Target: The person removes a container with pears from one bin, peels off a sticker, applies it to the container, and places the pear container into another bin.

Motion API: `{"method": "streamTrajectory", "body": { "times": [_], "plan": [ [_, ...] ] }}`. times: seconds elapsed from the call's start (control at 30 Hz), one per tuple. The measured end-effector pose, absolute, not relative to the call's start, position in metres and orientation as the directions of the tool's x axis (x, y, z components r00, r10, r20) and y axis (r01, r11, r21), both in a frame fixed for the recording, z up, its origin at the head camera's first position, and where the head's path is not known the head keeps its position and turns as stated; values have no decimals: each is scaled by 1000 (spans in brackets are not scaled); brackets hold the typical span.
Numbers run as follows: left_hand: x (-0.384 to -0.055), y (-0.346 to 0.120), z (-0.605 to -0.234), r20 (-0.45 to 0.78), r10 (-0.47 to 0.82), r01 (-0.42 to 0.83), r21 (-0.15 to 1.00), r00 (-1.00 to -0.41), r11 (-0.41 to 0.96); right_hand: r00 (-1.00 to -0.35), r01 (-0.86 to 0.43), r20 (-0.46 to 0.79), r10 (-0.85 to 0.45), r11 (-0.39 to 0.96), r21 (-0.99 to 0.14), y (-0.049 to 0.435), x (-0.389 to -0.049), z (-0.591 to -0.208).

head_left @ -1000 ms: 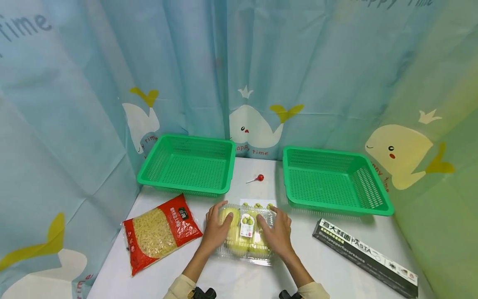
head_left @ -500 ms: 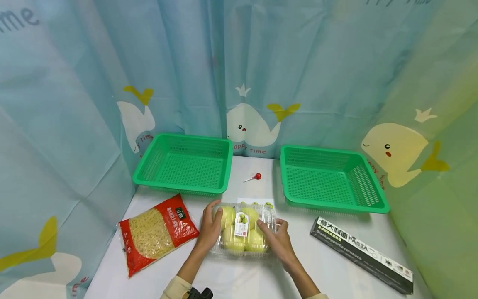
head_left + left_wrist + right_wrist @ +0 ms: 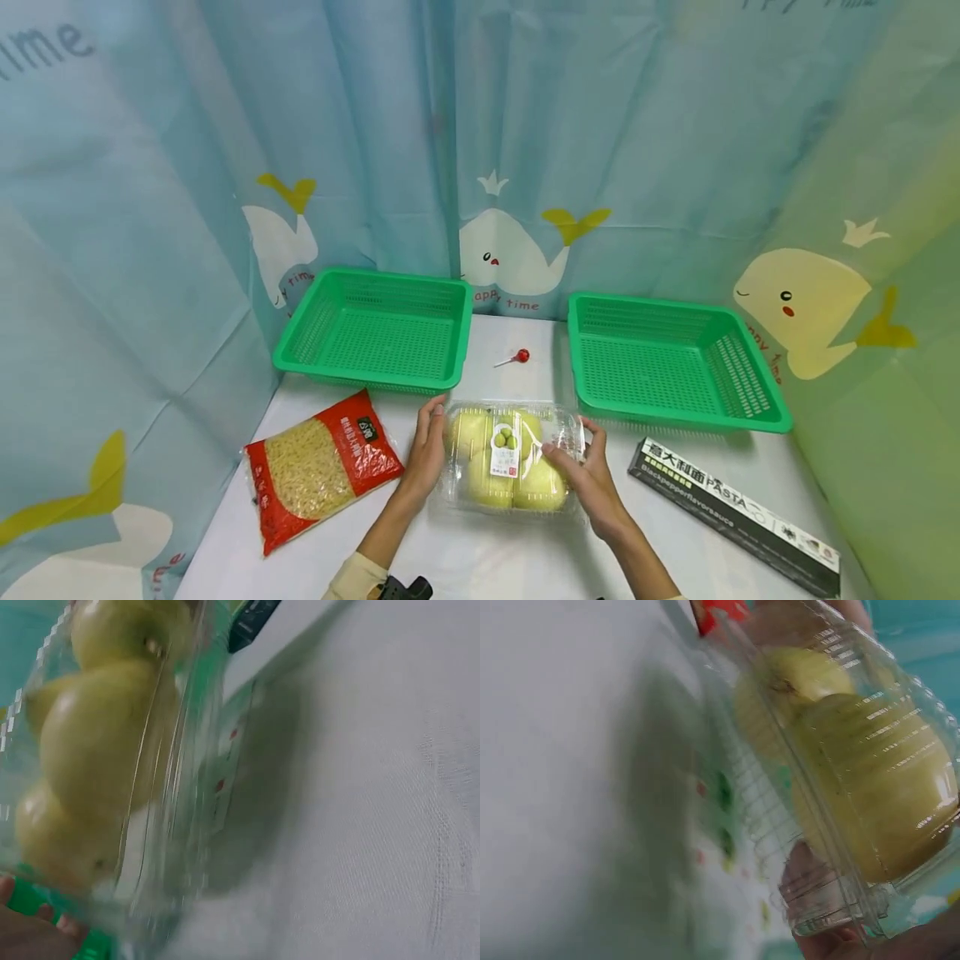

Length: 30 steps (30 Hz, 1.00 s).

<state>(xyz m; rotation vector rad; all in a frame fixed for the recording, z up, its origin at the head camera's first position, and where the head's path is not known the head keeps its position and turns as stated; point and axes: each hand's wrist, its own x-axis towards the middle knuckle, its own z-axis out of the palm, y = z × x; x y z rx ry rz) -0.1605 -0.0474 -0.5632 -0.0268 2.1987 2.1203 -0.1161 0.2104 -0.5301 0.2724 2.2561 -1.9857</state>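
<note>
A clear plastic clamshell box [image 3: 555, 429] holds several yellow-green round fruits [image 3: 540, 485], with a white label [image 3: 505, 450] on its lid. My left hand [image 3: 425, 458] grips its left side and my right hand [image 3: 596, 483] its right side, the right thumb lying over the lid. Both wrist views show a gap and a shadow between the box and the white cloth, so it is raised. Under it, a printed card [image 3: 227, 769] shows in the left wrist view. In the right wrist view, fingers [image 3: 829, 941] reach beneath the box's end.
Two green baskets [image 3: 450, 333] [image 3: 678, 418] stand at the back, left and right. A red lollipop [image 3: 522, 356] lies between them. To the left is a red-and-clear pasta bag [image 3: 318, 475]; a long black-and-white pasta box [image 3: 738, 517] lies at the right. A patterned curtain [image 3: 390, 142] encloses the table.
Both hands have lifted the fruit box off the table and shifted it slightly to the right. The card seen behind it earlier is now covered in the head view.
</note>
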Motion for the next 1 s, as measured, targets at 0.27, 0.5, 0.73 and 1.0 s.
{"method": "streamTrajectory", "body": {
  "times": [0.27, 0.5, 0.73, 1.0],
  "plan": [
    [-189, -14, -572, -36, 161, -36, 999, -986, 6, -991, 135, -137, 8, 235, -963, 278, -103, -486],
    [-211, 38, -563, -27, 244, 8, 990, -969, 142, -989, 140, -124, 85, 220, -965, 336, -100, -458],
    [-229, 86, -555, 19, 306, 80, 979, -952, 187, -986, 56, -51, 156, 28, -998, 385, -98, -443],
    [-242, 125, -542, 71, 414, 235, 902, -907, 361, -976, -82, 50, 213, -143, -986, 420, -120, -411]
  ]
}}
